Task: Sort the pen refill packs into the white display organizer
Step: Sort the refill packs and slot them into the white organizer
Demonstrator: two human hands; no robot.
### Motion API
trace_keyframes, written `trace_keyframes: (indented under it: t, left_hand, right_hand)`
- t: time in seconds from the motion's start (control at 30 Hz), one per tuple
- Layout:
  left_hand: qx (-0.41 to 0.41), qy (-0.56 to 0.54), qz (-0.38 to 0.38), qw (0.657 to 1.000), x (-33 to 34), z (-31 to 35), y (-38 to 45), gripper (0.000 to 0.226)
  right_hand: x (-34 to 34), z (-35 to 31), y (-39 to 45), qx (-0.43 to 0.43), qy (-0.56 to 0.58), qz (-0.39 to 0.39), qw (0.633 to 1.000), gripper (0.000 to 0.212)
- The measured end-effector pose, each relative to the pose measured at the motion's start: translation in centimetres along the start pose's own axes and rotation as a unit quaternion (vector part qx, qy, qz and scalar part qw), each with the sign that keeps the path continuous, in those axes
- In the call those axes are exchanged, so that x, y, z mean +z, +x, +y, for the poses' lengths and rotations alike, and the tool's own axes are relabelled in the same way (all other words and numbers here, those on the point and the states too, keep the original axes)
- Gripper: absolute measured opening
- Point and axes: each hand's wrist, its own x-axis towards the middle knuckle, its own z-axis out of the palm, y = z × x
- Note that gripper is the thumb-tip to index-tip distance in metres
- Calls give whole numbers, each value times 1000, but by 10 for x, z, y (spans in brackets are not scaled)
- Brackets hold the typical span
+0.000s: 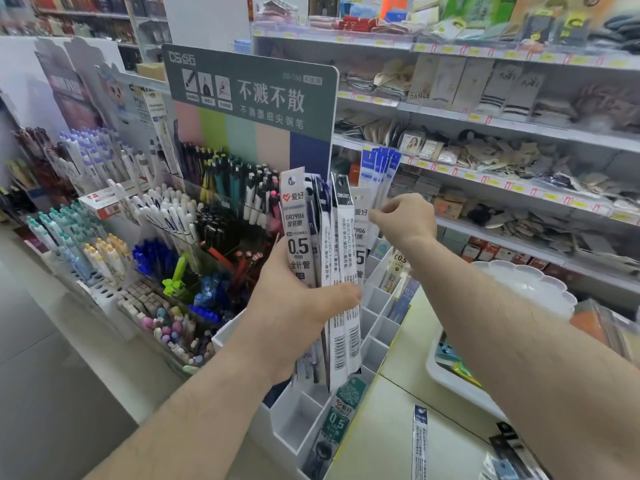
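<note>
left hand grips refill packs — right hand pinches one.

Left hand grips fanned refill packs above white organizer; right hand pinches one pack's top edge.

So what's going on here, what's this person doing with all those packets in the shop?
A person is sorting pen refill packs. The left hand grips a fanned bundle of refill packs upright above the white display organizer. The right hand reaches up and pinches the top of one pack at the bundle's right edge. Most organizer compartments look empty, though a green pack already stands in a near one. Another loose pack lies on the counter.
</note>
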Motion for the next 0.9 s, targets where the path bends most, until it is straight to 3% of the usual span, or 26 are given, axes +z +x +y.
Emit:
trace_keyframes:
  t: [0.17, 0.3, 0.37, 0.43, 0.5, 0.57, 0.7, 0.9]
  left_hand:
    - [-26, 8, -17, 999, 16, -12, -7, 57]
    - [-42, 41, -38, 998, 30, -22, -17, 56]
    - [-51, 43, -44, 997, 35, -30, -24, 51]
    - [-60, 56, -57, 995, 40, -38, -31, 49]
    - [-77, 71, -76, 992, 45, -46, -37, 50]
    - [-94, 78, -83, 989, 48, -54, -40, 50]
    - [-111, 82, -83, 987, 53, -63, -44, 48]
    - [-136, 83, -82, 984, 53, -69, -47, 46]
  right_hand:
    - [-29, 7, -47, -29, 143, 6, 989, 19]
    - [-44, 32, -88, 14, 198, -18, 980, 23]
    - [-38, 66, -107, 67, 162, -54, 983, 22]
    - [-21, 110, -134, 150, 90, -139, 975, 22]
    - [3, 153, -164, 216, -40, -246, 944, 28]
    - [25, 185, -190, 240, -169, -296, 909, 36]
    - [53, 210, -212, 263, -228, -266, 899, 38]
    - [68, 204, -220, 225, -256, -275, 899, 11]
